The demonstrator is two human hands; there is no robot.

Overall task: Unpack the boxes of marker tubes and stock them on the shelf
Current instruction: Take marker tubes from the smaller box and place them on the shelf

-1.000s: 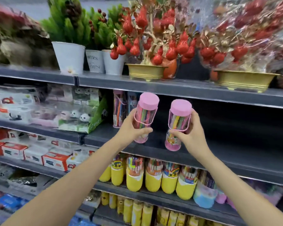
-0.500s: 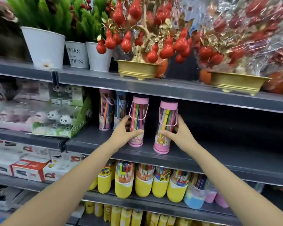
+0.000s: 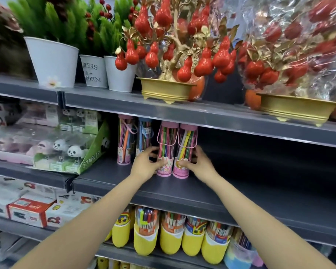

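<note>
Two clear marker tubes with pink lids and pink bases stand side by side on the dark grey shelf [image 3: 241, 183]. My left hand [image 3: 145, 166] grips the left tube [image 3: 166, 146] near its base. My right hand [image 3: 199, 164] grips the right tube [image 3: 186, 146] near its base. Both tubes are upright and their bases rest on the shelf. Behind them to the left stand a pink-lidded tube [image 3: 124, 140] and a blue-lidded tube [image 3: 144, 136].
Right of the tubes the dark shelf runs on bare. A green stapler display box [image 3: 89, 152] sits at the left. Overhead hangs the upper shelf edge [image 3: 202, 115] with plant pots and gold bowls. Yellow-based marker tubs [image 3: 171, 235] fill the shelf below.
Both hands have carried the two tubes deeper into the shelf and set them down upright, closer together. My grip has slid down to the tube bases.
</note>
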